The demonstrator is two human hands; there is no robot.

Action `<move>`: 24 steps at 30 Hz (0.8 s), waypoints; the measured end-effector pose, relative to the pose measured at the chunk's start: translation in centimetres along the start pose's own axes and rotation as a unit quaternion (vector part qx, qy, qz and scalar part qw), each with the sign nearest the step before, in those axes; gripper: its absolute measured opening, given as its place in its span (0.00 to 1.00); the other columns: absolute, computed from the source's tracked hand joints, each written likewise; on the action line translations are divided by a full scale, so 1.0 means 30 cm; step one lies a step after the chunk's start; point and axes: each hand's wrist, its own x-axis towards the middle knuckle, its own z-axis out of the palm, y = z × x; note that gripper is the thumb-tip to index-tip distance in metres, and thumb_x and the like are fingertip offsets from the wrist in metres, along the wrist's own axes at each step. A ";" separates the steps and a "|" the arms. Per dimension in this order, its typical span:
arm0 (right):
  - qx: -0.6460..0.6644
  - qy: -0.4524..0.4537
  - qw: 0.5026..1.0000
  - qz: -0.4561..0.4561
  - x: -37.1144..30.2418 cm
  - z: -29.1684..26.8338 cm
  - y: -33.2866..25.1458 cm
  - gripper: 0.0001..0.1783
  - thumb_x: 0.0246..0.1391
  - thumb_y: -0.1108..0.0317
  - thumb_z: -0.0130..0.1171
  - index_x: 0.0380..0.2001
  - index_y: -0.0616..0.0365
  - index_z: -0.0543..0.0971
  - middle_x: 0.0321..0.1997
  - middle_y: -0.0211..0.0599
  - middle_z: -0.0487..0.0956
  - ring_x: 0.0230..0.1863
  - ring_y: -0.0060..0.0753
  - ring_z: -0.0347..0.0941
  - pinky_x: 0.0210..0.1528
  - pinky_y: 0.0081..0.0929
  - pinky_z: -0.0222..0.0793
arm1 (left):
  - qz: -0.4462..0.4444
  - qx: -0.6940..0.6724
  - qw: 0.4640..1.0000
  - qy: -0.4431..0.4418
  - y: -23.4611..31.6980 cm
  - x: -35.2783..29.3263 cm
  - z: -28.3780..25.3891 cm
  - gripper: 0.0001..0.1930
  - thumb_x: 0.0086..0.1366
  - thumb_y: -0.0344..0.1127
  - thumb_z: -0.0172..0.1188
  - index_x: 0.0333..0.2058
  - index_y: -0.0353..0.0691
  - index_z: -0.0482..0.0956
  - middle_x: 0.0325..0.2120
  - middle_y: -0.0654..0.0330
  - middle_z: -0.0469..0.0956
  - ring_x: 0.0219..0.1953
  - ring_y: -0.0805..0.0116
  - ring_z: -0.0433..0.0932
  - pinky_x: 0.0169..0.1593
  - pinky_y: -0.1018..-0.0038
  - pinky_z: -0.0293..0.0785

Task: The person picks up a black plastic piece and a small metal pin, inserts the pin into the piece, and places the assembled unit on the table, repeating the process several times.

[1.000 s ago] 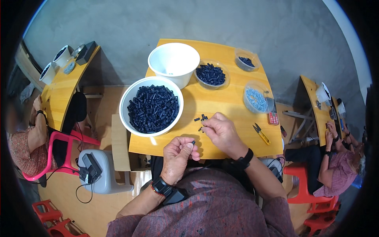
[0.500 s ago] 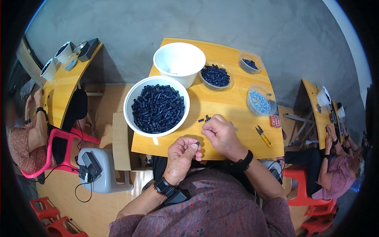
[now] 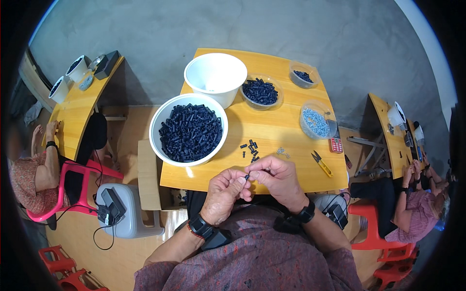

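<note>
Near the table's front edge, my left hand [image 3: 224, 195] pinches a small black tubular plastic piece [image 3: 247, 177] between thumb and fingers. My right hand [image 3: 279, 180] is closed in a pinch right at the piece's upper end; whatever lies between its fingertips is too small to make out. Just beyond my hands lie several loose black pieces [image 3: 251, 145] and a little pile of small silvery parts [image 3: 283, 153]. A white bucket [image 3: 154, 127] full of black pieces stands to the left.
Behind it stands a white bucket [image 3: 189, 68]. Clear tubs hold black pieces [image 3: 261, 92], more black pieces [image 3: 303, 76] and silvery-blue small parts [image 3: 315, 122]. Yellow-handled snips [image 3: 325, 168] and a red calculator [image 3: 336, 145] lie right. Other people sit at side tables [image 3: 73, 131].
My right hand has come down and left from over the loose pieces to meet the black piece in my left hand. The left hand keeps its pinch; the view has shifted slightly.
</note>
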 end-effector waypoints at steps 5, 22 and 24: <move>-0.022 0.011 1.000 0.008 -0.001 0.006 0.016 0.04 0.59 0.77 0.61 0.38 0.65 0.81 0.38 0.35 0.84 0.38 0.19 0.78 0.43 0.20 0.75 | -0.007 -0.023 1.000 -0.016 -0.002 -0.002 -0.008 0.07 0.71 0.32 0.57 0.43 0.35 0.75 0.33 0.59 0.80 0.29 0.72 0.80 0.36 0.73 0.82; -0.031 0.024 0.999 -0.019 -0.006 0.023 0.033 0.03 0.59 0.77 0.61 0.36 0.64 0.82 0.36 0.34 0.85 0.37 0.19 0.79 0.42 0.20 0.76 | -0.002 -0.046 0.999 0.000 -0.006 -0.006 -0.004 0.08 0.71 0.34 0.57 0.43 0.36 0.75 0.32 0.61 0.79 0.28 0.75 0.79 0.35 0.73 0.82; 0.000 0.020 1.000 -0.023 -0.007 0.024 0.048 0.03 0.59 0.78 0.61 0.36 0.64 0.82 0.37 0.35 0.85 0.38 0.20 0.79 0.44 0.21 0.76 | -0.001 -0.044 0.999 0.000 -0.006 -0.008 0.000 0.08 0.71 0.34 0.57 0.43 0.36 0.75 0.32 0.61 0.79 0.28 0.75 0.79 0.35 0.73 0.82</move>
